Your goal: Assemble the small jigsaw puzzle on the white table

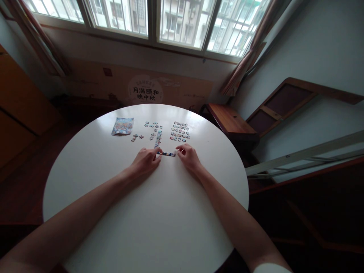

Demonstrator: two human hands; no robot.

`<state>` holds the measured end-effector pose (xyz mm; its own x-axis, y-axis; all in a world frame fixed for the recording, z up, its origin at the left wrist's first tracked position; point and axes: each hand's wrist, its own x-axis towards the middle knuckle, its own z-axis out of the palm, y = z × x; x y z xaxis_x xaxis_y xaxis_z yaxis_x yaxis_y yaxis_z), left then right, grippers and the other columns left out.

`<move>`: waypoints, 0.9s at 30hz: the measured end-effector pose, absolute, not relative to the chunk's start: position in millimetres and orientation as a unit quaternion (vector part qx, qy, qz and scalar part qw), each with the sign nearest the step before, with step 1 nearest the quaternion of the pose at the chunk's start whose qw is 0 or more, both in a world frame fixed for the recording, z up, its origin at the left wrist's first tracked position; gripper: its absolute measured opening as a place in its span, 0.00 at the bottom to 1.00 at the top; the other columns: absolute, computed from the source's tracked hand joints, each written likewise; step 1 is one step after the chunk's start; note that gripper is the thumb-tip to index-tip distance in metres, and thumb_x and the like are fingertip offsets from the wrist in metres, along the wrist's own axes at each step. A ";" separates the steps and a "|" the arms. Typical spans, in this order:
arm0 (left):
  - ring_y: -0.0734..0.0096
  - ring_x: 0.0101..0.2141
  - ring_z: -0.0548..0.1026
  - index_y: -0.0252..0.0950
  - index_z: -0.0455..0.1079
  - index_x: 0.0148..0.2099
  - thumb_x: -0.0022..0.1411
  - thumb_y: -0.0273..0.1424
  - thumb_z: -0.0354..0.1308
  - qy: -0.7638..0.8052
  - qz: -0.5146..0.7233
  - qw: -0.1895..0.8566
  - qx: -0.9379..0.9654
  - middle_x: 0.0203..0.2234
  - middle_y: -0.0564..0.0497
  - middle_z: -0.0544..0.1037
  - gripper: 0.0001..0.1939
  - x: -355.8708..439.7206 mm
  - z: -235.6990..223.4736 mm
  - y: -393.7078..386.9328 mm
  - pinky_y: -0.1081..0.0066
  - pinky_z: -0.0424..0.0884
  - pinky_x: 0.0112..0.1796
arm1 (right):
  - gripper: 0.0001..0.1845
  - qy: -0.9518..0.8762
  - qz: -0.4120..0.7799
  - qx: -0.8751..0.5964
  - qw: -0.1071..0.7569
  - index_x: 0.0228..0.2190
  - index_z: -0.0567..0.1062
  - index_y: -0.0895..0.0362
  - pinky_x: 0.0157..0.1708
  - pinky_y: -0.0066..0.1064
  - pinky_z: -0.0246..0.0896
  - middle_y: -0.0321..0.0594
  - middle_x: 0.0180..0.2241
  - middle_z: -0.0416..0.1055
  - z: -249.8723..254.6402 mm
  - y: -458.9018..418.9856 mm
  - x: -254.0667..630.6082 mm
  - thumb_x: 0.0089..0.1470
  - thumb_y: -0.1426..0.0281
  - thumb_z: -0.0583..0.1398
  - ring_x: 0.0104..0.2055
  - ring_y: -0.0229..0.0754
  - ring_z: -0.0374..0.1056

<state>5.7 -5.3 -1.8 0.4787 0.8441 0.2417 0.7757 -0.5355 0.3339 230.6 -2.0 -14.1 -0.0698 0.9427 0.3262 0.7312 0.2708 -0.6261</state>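
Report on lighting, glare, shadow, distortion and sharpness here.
Head view: windows overbright, room dim; head view: pale glare on the white table's far part; head view: faint soft shadow by the left hand; head view: window frames splay, wide-angle style; head view: puzzle pieces too small for detail.

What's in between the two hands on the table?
In the head view, a narrow row of puzzle pieces lies between the left hand and right hand.

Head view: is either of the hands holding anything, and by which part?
The left hand is at the left end of the near puzzle row, the right hand by its right end; whether either grips a piece cannot be told.
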 end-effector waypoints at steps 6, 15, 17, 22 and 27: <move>0.68 0.26 0.73 0.38 0.72 0.46 0.63 0.34 0.49 0.469 0.200 0.092 0.855 0.22 0.54 0.76 0.14 5.7 -1.7 -5.8 0.68 0.62 0.38 | 0.09 -0.729 0.134 -0.587 0.326 0.31 0.80 0.54 0.37 0.29 0.61 0.37 0.30 0.72 -12.3 -3.2 229.7 0.51 0.73 0.59 0.30 0.36 0.66; 0.68 0.25 0.73 0.39 0.73 0.45 0.64 0.35 0.50 0.465 0.206 0.092 0.856 0.21 0.54 0.76 0.14 4.9 -2.3 -5.6 0.68 0.62 0.37 | 0.09 -0.735 0.137 -0.586 0.314 0.32 0.81 0.53 0.39 0.30 0.60 0.37 0.30 0.72 -8.4 -5.2 228.7 0.51 0.74 0.60 0.32 0.38 0.67; 0.68 0.26 0.73 0.39 0.73 0.46 0.64 0.35 0.49 0.466 0.204 0.092 0.856 0.22 0.53 0.76 0.14 4.8 -2.2 -5.4 0.68 0.62 0.38 | 0.10 -0.735 0.136 -0.585 0.313 0.32 0.81 0.53 0.39 0.30 0.60 0.37 0.30 0.72 -8.3 -5.5 228.7 0.51 0.74 0.59 0.33 0.38 0.67; 0.67 0.26 0.73 0.39 0.73 0.47 0.63 0.34 0.49 0.469 0.199 0.091 0.856 0.22 0.54 0.75 0.14 5.3 -2.4 -5.2 0.68 0.62 0.38 | 0.09 -0.737 0.133 -0.585 0.310 0.32 0.81 0.54 0.40 0.30 0.59 0.37 0.30 0.72 -9.3 -4.9 228.7 0.51 0.74 0.59 0.33 0.38 0.67; 0.67 0.26 0.73 0.38 0.72 0.47 0.63 0.33 0.50 0.468 0.199 0.091 0.856 0.21 0.54 0.75 0.14 5.7 -1.3 -5.6 0.67 0.62 0.38 | 0.10 -0.739 0.132 -0.584 0.310 0.32 0.81 0.53 0.39 0.30 0.59 0.37 0.30 0.73 -9.8 -4.3 229.1 0.51 0.74 0.59 0.33 0.38 0.67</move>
